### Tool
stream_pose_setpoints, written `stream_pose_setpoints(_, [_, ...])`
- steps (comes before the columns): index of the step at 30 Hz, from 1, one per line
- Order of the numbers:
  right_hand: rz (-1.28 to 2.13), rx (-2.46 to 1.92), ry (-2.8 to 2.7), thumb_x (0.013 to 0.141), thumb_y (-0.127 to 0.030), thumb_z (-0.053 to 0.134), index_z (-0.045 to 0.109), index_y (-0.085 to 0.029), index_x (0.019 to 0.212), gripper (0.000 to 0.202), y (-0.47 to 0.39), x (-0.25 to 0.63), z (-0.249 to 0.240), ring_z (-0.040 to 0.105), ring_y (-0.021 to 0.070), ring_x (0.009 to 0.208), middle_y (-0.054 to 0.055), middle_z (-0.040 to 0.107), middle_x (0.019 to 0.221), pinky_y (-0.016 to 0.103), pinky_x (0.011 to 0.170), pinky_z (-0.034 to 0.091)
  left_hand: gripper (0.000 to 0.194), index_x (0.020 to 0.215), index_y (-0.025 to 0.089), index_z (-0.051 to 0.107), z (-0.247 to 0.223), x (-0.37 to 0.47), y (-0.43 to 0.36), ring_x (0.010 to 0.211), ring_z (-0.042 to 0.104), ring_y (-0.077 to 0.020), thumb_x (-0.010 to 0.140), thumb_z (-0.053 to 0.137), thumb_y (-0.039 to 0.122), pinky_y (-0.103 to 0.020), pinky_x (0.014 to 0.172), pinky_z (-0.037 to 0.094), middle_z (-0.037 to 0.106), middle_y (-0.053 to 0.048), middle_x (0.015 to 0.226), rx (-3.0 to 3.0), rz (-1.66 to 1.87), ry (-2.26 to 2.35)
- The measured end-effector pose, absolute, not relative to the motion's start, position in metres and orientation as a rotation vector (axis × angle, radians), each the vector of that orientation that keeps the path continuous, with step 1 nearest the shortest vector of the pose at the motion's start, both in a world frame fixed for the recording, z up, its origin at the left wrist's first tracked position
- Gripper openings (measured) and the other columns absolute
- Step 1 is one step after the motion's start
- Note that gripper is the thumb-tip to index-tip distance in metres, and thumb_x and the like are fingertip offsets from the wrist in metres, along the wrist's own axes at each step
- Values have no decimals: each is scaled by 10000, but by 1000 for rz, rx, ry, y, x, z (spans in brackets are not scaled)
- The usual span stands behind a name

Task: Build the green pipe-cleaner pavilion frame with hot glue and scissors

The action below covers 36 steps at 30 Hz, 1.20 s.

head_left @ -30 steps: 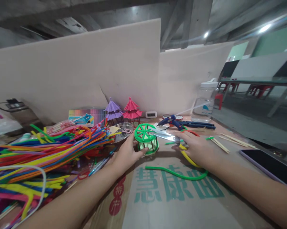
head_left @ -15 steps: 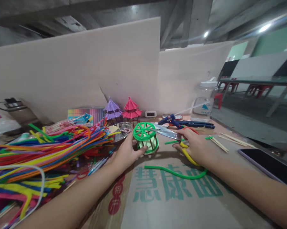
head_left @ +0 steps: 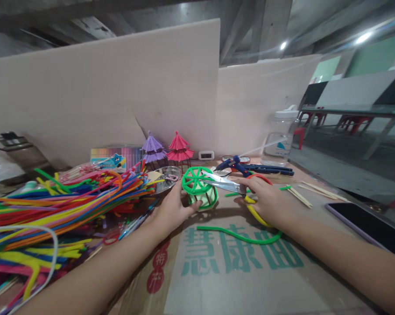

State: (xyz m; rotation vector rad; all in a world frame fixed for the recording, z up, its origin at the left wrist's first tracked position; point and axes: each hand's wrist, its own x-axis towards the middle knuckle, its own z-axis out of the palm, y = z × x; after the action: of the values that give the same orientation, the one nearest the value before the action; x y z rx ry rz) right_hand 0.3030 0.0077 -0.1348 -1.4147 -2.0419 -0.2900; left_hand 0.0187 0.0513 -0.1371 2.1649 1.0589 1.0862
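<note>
My left hand (head_left: 173, 203) grips a small pavilion frame (head_left: 198, 181), its green spoked top tilted a little toward me, with brown posts and a pale base below. Scissors (head_left: 225, 186) with a yellow and red handle are held in my right hand (head_left: 266, 199). Their blades reach across to the frame's green top, slightly apart at the tips. Whether they touch it I cannot tell. A green pipe cleaner (head_left: 240, 236) lies curved on the table in front of my hands. Another short green piece is partly hidden behind the scissors.
Bundled colourful pipe cleaners (head_left: 69, 205) fill the left side. Behind stand a purple pavilion (head_left: 154, 148), a red pavilion (head_left: 179, 148), and a small white clock (head_left: 206, 155). A glue gun (head_left: 233, 164), a water bottle (head_left: 280, 138), wooden sticks (head_left: 299, 197) and a phone (head_left: 361, 227) are on the right.
The scissors have shifted slightly left, farther over the green top, and their blades look a bit wider apart. The frame is tipped slightly more toward me. Both hands keep their hold.
</note>
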Motion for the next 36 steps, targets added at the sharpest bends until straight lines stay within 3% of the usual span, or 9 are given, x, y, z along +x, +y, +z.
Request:
stream_pose_setpoints(11, [-378,-1410,-2074,913,-430,595,600,-281,1289,405,5,305,-133,650,219,851,47,701,1036,316,678,476,644,1368,230,454,-139,18,52,1123,651,-262,810,718,414,-396,980,539,618,-99,1299,2158,1071,1095])
stream_pose_setpoints(17, [-326,-1423,-2060,903,-419,605,627,-275,1251,377,3,303,-132,651,206,766,32,706,914,304,629,465,708,1412,244,420,-139,18,52,1154,635,-265,802,723,435,-400,992,534,591,-91,1350,2161,1063,1109])
stream_pose_setpoints(23, [-275,-1390,-1995,871,-464,632,614,-236,1219,416,10,306,-137,649,239,870,64,682,994,334,704,496,684,1404,219,428,-139,18,54,1178,622,-272,818,702,440,-400,1000,529,601,-100,1333,2156,1074,1116])
stream_pose_setpoints(31, [-240,-1449,-2046,904,-481,588,586,-266,1258,414,9,304,-135,628,267,1015,66,673,1082,376,796,508,676,1408,229,425,-138,19,52,1191,613,-268,825,698,437,-387,1012,517,593,-94,1348,2174,1057,1111])
stream_pose_setpoints(36, [-247,-1416,-2091,919,-483,573,585,-276,1276,413,9,304,-136,639,261,987,66,682,1086,375,783,511,669,1398,232,434,-137,18,53,1159,634,-267,816,708,418,-391,1003,521,614,-89,1317,2187,1063,1114])
